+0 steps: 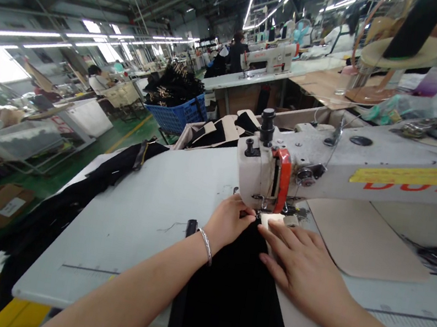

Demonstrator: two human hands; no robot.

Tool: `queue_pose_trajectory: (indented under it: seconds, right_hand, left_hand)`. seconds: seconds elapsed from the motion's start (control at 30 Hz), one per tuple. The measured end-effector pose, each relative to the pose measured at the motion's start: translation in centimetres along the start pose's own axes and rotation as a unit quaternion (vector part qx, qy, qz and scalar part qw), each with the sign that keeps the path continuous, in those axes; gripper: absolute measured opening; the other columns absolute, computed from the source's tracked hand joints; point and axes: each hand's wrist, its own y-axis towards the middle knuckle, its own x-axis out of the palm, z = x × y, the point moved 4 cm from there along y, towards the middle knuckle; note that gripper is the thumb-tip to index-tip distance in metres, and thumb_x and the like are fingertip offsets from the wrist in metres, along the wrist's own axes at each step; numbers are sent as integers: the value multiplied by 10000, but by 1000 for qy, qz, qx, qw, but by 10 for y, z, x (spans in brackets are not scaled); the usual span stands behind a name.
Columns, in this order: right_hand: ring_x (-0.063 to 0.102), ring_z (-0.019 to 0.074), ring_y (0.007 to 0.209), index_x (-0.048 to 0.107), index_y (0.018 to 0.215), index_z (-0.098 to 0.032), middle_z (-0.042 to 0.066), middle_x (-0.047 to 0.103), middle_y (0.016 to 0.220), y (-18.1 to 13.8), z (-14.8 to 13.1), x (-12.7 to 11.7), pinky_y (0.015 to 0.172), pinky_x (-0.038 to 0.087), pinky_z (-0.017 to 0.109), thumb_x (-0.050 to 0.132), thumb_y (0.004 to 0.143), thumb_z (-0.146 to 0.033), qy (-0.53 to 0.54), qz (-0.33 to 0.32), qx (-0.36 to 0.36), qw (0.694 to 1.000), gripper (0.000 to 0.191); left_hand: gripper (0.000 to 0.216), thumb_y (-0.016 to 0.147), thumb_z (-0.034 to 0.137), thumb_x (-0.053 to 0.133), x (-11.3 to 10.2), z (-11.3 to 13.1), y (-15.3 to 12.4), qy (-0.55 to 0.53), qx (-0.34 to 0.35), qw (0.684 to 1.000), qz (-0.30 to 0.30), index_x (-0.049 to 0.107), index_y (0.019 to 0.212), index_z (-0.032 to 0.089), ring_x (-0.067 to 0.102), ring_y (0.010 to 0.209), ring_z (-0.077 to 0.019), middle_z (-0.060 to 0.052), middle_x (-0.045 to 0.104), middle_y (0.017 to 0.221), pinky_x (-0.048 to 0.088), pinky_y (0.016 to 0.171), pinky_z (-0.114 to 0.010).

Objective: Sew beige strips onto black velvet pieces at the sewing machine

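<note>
A black piece of fabric [235, 300] runs from the table's near edge up to the needle area of a white sewing machine [268, 166]. My left hand [227, 223], with a silver bracelet on the wrist, is curled with its fingertips pinching the fabric's far edge right under the machine head. My right hand [302, 264] lies flat with fingers stretched out, pressing the fabric's right side and a beige strip beside the presser foot. The needle itself is hidden by my left fingers.
The white sewing table [142, 218] carries more black cloth [83, 191] draped over its left edge and a beige board [360, 243] on the right. A blue crate of dark garments [177, 112] stands behind. Other people work at machines further back and at left.
</note>
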Motion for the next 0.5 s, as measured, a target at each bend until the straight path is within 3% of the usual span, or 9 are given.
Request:
queue_pose_trajectory:
  seconds: [0.17,0.27,0.4,0.5]
  right_hand:
    - [481,268,1129,501,1314,-236,92,531,1298,-1,1,-3,923,366,452,430,952,-468,12,7,4,1000,435]
    - [520,225,1062,559,1238,-250,67,591,1194,5,9,-6,910,388,405,427,964,-416,24,8,7,1000,346]
    - [532,225,964,631,1111,-222,80,626,1006,24,23,-7,857,411,376,376,976,-286,2,-1,16,1000,296]
    - [495,281,1018,595,1197,-202,109,616,1025,31,24,-4,861,403,412,406,950,-259,-22,-3,6,1000,316]
  left_hand:
    - [165,901,162,543,-6,23,-23,116,92,989,-21,671,1005,171,577,1094,-216,-70,648,1114,467,999,-383]
    - [273,942,136,459,-4,32,-43,158,151,974,-52,592,1181,148,491,1238,-220,-89,591,1251,401,1091,-413]
    - [303,944,128,439,0,29,-52,150,148,976,-59,551,1225,144,465,1287,-215,-91,554,1318,390,1121,-408]
    - [284,940,121,433,2,27,-49,148,156,975,-56,558,1195,136,472,1284,-215,-97,568,1299,385,1132,-410]
